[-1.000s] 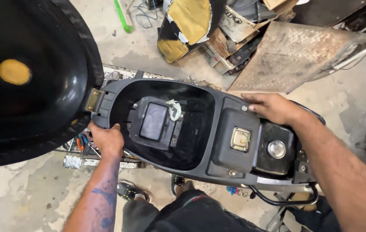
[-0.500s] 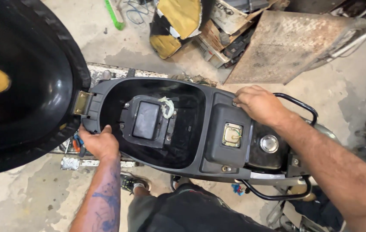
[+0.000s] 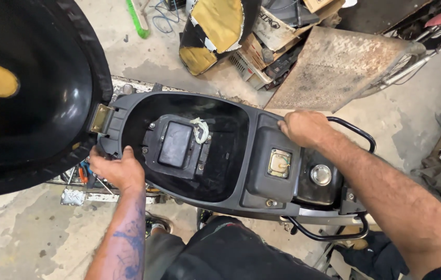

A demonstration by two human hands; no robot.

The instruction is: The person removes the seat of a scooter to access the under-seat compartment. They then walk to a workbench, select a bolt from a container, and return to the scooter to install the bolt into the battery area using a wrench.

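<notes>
A black plastic under-seat storage tub (image 3: 231,155) of a scooter lies across the view, its seat (image 3: 29,88) hinged up at the left. My left hand (image 3: 114,168) grips the tub's near left rim beside the brass hinge (image 3: 100,119). My right hand (image 3: 303,127) grips the far edge of the tub's rear part, near a square brass latch plate (image 3: 279,163) and a round metal fuel cap (image 3: 321,175). Inside the tub sit a rectangular cover (image 3: 175,144) and a knotted white rag (image 3: 200,129).
A black tubular grab rail (image 3: 358,135) curves around the rear end. A rusty checker plate (image 3: 334,65), cardboard boxes (image 3: 272,36) and a torn yellow seat (image 3: 215,28) lie on the concrete beyond. Small tools (image 3: 83,173) lie under the hinge. My dark trousers (image 3: 231,254) are below.
The view has shifted, so the tub sits lower and further right in the picture. Both hands keep their grip on the same edges of the tub.
</notes>
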